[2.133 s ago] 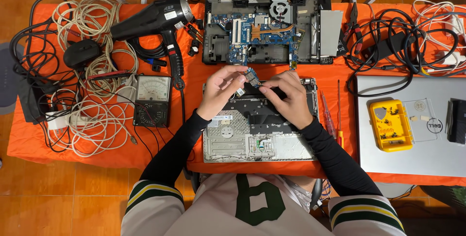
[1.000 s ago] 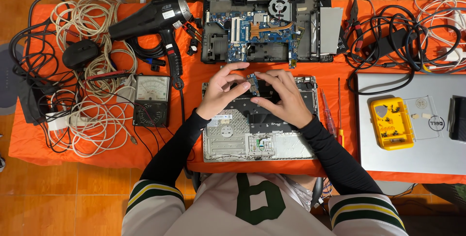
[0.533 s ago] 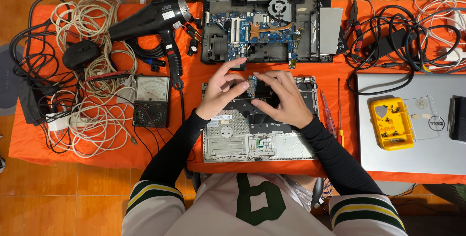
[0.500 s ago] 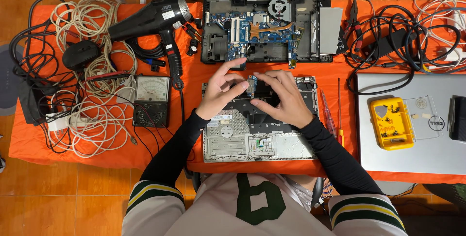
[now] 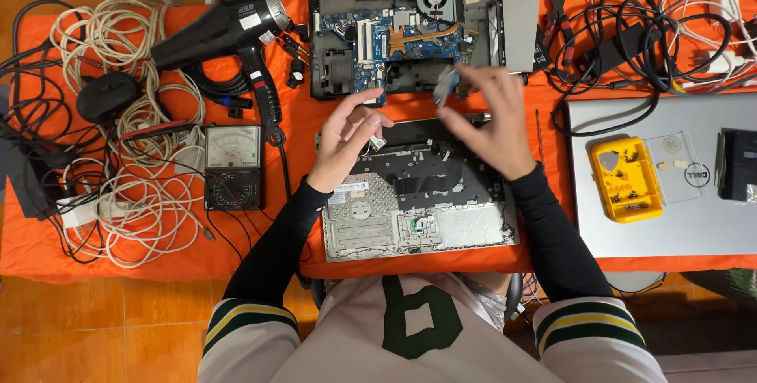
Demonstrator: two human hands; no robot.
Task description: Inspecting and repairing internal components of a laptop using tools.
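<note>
Your right hand [image 5: 489, 127] pinches a small circuit card [image 5: 446, 87] above the laptop shell [image 5: 418, 194], near the motherboard [image 5: 402, 36]. Your left hand [image 5: 347, 143] hovers open, fingers spread. The card looks light, stiff and fragile; hold its edges.

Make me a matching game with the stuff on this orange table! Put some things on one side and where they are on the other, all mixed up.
Things:
1. black hair dryer
2. yellow screw tray
3. analog meter
4. small circuit board

Places:
A. on the closed silver laptop
B. pinched in the right hand
C. far left part of the table, beside the white cable coils
D. left of the left hand, below the hair dryer's handle

Pairs: 1-C, 2-A, 3-D, 4-B
</note>
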